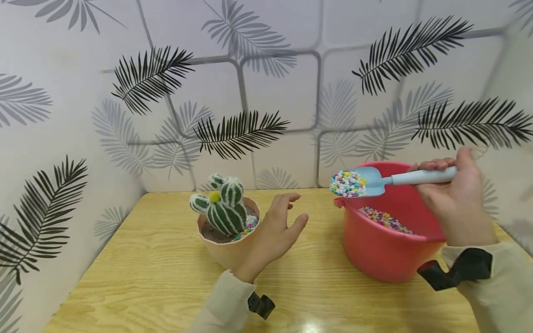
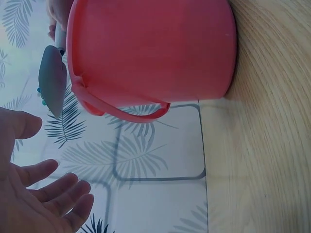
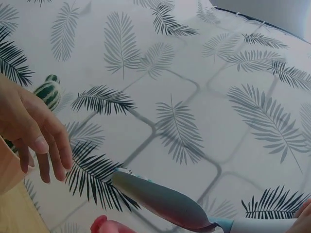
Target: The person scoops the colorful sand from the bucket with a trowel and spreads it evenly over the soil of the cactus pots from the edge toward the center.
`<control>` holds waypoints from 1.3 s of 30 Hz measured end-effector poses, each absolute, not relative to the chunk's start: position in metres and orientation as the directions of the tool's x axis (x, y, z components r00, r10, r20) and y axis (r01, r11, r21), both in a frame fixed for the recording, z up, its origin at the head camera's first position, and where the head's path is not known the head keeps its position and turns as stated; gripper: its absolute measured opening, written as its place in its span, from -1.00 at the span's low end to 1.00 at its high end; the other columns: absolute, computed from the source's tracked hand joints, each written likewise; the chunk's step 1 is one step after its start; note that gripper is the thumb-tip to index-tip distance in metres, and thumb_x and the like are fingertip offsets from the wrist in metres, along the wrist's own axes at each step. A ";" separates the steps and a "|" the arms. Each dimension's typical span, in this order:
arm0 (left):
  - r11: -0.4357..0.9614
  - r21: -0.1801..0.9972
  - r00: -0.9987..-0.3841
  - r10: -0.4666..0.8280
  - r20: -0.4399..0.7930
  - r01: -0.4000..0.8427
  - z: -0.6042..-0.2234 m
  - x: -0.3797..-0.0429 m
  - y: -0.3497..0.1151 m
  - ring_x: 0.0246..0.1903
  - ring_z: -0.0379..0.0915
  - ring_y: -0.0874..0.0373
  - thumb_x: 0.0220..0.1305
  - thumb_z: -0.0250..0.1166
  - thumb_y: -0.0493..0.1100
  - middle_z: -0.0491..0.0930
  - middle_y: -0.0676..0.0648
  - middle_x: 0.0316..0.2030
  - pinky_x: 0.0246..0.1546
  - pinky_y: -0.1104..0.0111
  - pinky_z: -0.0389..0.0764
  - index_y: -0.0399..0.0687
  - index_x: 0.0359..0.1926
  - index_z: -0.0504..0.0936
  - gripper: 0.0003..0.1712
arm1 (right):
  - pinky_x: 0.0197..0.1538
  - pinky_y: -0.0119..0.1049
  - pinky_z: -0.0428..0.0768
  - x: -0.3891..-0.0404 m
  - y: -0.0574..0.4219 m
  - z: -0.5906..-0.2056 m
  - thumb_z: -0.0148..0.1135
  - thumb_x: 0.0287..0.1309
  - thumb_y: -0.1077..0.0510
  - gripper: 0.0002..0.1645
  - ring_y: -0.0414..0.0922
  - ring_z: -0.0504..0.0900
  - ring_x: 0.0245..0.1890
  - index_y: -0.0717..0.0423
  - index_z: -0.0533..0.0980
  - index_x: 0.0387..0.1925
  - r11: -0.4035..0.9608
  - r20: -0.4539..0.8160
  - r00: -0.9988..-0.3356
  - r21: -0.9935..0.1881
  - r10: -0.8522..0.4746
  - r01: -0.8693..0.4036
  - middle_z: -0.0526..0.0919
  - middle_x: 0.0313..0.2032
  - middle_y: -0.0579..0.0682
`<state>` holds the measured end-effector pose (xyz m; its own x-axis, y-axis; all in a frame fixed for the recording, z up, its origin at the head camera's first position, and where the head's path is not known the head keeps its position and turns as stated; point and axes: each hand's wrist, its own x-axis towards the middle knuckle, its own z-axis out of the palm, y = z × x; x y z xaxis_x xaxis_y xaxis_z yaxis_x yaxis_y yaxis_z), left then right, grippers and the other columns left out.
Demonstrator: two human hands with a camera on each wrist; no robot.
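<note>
My right hand grips the white handle of a light blue scoop, held above the rim of a red bucket. Multicoloured pebbles heap in the scoop's blade. More small coloured pebbles lie inside the bucket. My left hand holds nothing; its fingers are relaxed and apart, beside a peach pot. In the pot stands a green cactus with white fuzz and a yellow bloom. Brown soil fills the pot, with some coloured pebbles at its right side. The left wrist view shows the scoop's underside near the bucket's rim.
Both pot and bucket stand on a light wooden table. A wall covering with black and grey leaf prints rises behind the table. The bucket's red handle hangs down its side. Black straps circle the wrists.
</note>
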<state>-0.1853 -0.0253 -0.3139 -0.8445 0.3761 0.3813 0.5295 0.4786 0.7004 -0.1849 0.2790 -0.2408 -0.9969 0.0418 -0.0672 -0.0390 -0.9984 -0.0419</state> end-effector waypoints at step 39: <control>0.565 0.515 -0.696 0.155 0.701 0.644 -0.328 -0.151 -0.103 -0.23 0.44 -0.01 0.16 0.28 -0.34 0.49 -0.17 -0.20 -0.29 0.26 0.54 -0.24 -0.04 0.48 -0.68 | -0.19 -0.24 0.23 -0.208 0.202 -0.238 0.13 0.25 -0.12 -0.41 0.00 0.28 -0.61 0.21 0.23 -0.68 -0.999 -0.079 -0.996 -0.022 -0.042 0.044 0.30 -0.71 0.13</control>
<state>-0.1510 -0.1026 -0.3279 -0.6963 0.1546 0.7009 0.6441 0.5654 0.5152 -0.2083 0.2016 -0.2381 -0.9959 -0.0423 -0.0794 0.0442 -0.9988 -0.0218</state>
